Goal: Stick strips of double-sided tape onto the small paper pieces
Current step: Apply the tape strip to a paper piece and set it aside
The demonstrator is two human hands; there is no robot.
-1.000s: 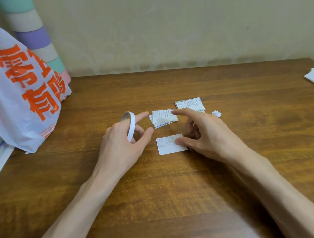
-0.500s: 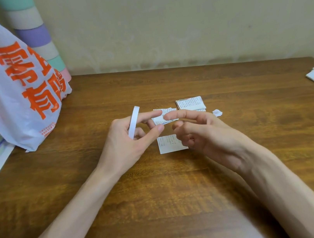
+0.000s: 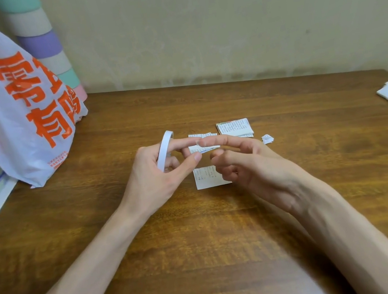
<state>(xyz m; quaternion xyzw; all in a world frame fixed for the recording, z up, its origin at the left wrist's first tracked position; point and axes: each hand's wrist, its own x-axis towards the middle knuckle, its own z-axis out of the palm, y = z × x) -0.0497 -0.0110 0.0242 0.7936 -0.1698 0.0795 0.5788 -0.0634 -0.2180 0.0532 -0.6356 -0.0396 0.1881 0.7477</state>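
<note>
Plainly the thin white tape roll [image 3: 164, 148] is light and stiff-rimmed, worn like a ring on the left hand [image 3: 150, 181], whose fingers curl round it. Its end is probably best lifted at the rim with a nail, though no free end shows. Just right, 1 small printed paper piece [image 3: 206, 179] lies flat on the wood-grain counter [image 3: 202, 246], featherweight and likely to lift with the sticky strip, with 2 stacks of pieces [image 3: 234, 128] behind, while the right hand [image 3: 253, 165] hovers, forefinger and thumb spread, gripping nothing visible.
</note>
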